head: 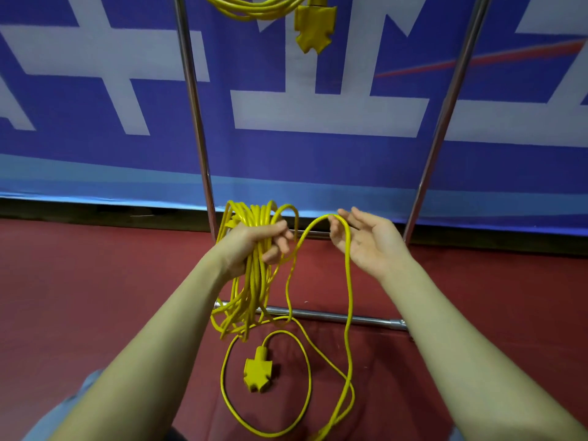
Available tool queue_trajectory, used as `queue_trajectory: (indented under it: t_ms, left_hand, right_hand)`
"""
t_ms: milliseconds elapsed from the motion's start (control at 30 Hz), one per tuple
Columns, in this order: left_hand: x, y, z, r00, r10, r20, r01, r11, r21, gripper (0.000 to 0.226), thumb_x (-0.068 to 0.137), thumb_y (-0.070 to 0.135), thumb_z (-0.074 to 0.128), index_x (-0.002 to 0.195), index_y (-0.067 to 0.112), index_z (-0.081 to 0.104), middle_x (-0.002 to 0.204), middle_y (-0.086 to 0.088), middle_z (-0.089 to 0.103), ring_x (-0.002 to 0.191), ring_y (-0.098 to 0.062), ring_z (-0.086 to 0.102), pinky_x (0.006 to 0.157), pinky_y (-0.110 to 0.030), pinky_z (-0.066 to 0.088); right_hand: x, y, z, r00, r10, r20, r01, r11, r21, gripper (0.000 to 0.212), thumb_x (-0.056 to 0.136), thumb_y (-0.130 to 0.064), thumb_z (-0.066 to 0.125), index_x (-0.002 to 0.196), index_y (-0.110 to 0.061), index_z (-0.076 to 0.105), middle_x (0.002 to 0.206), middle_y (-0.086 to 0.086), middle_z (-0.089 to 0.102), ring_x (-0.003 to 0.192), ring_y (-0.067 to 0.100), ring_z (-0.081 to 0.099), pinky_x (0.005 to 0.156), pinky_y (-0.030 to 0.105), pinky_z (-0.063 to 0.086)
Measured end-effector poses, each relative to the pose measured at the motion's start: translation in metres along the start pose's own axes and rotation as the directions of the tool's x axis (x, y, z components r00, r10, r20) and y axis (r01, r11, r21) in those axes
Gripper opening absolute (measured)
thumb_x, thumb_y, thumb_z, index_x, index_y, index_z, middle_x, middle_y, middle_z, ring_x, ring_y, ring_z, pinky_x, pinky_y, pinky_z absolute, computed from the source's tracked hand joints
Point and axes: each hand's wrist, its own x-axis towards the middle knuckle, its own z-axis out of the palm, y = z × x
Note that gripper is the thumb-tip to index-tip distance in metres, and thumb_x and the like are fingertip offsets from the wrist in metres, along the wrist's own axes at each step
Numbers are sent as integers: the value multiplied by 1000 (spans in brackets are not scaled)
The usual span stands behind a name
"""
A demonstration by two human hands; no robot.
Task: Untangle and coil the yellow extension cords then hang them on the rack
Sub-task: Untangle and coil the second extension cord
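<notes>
In the head view, the only one given, the rack (197,122) serves as the landmark: two chrome uprights rising before a blue and white banner (95,90), with a chrome foot bar lying across the red floor (95,265). High between the uprights, at the top edge of the picture, a coiled cord (254,9) with its yellow socket block (313,27) hangs down, so one cord looks finished and hung, though the hook or bar carrying it is out of view. The second cord (251,281) is part-way done. The left hand (251,246), just in front of the rack's left upright, has a closed grip, fingers curled round a bundle of many gathered loops that droop to the foot bar. The right hand (366,243), nearer the right upright, has a loose grip: palm up, fingers nearly straight, with a single loop of the cord draped over the fingertips and not pinched. From there the free length runs down over the foot bar to the floor on the near side of the rack, where a slack ring lies around the end socket (257,372). By my judgement, roughly a few more loops remain to gather, then this coil must go up beside the first.
</notes>
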Motion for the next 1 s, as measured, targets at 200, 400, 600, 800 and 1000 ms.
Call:
queue_trajectory:
  t_ms: [200,400,600,800,1000]
  left_hand:
    - [1,-17,11,989,-101,110,78,978,193,14,90,4,50,93,1,63,81,-7,74,72,-17,71,67,-23,52]
    - [3,-33,29,974,-98,202,79,992,103,15,89,-2,54,102,-2,61,89,-6,74,82,-17,70,76,-25,55]
    - [8,-34,37,988,-39,150,26,996,89,15,78,0,63,93,0,63,78,-9,72,70,-19,68,71,-26,55]
    - [14,-26,36,994,45,-98,-55,993,-102,15,90,-5,52,94,3,63,78,-5,73,67,-15,70,59,-24,55]
    - [22,-13,26,932,98,-348,-220,918,-330,11,90,-3,54,91,7,59,80,-7,74,70,-15,71,62,-23,56]
  right_hand:
    - [-4,3,14,997,-16,76,5,989,146,38,95,-36,47,101,1,52,107,27,50,88,31,55,79,33,46]
    - [6,3,18,997,-78,-22,81,958,275,40,93,-42,48,94,-2,49,97,16,42,77,22,44,69,28,38]
    - [14,2,10,994,-105,-33,109,982,157,38,97,-41,42,97,-3,47,94,18,49,78,24,52,69,30,41]
    - [14,16,-2,979,-202,-37,160,862,-481,19,99,-16,41,85,-9,51,79,11,58,67,19,55,62,26,41]
    - [8,28,-11,993,17,113,93,456,-885,31,100,-27,44,80,-10,60,74,5,64,63,14,59,60,21,44]
